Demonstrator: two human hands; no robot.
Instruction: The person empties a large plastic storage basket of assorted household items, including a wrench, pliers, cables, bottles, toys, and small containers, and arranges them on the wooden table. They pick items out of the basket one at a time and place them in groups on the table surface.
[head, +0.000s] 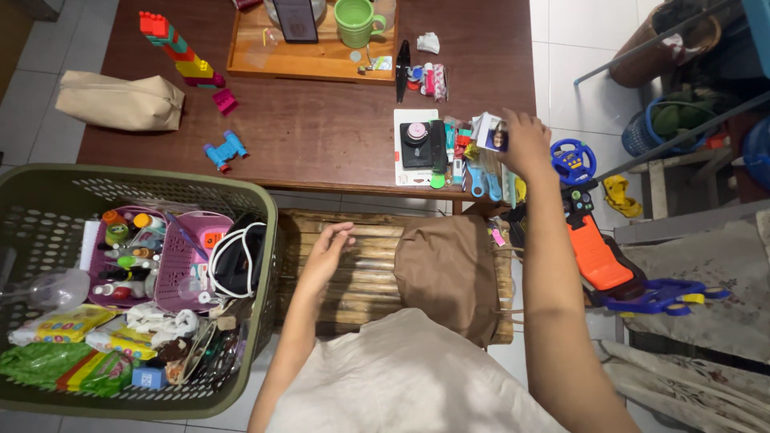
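Right now your right hand (525,143) reaches forward to the near right corner of the dark wooden table (321,136), fingers closed around a small white packet (491,131) with a dark patch, lifted just clear of the clutter so it sits upright in your grip. Just left of that hand lies a jumble of small items (449,152): a white card with a black round object on it, blue-handled scissors, bright little tubes. Just right of it, off the table's edge, a blue toy steering wheel (573,160) stands on an orange and blue toy. Your left hand (327,250) rests lower down, open and flat, palm on a slatted bamboo stool (353,273), holding nothing; it looks placed there to steady you as you lean. A brown paper bag (445,273) lies on the stool, to the right of that hand. To its left sits a green plastic laundry basket (265,240) packed with pouches, bottles and cables.
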